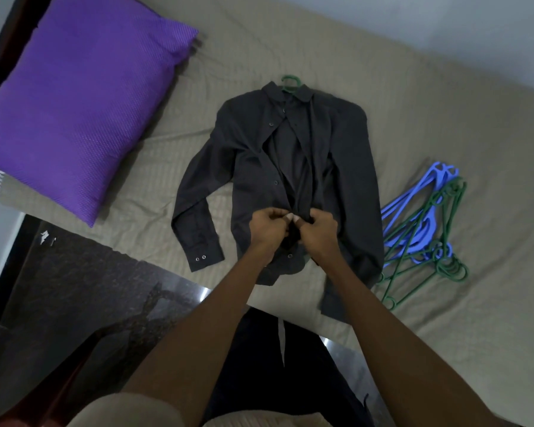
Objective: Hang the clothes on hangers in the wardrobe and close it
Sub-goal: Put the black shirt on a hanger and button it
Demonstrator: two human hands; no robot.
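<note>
1. A dark grey long-sleeved button-up shirt (259,167) lay flat, front up, on the bed covered in an olive-beige sheet (444,97), its front partly unbuttoned.
2. A green plastic hanger hook (290,82) stuck out at the collar.
3. The left hand (267,231) and right hand (316,232) met at the lower placket, the fingers of both curled and pinching the shirt's fabric edges together.
4. A loose pile of blue and green plastic hangers (426,226) lay on the sheet just right of the shirt.
5. A purple patterned pillow (84,100) rested well to the left.
</note>
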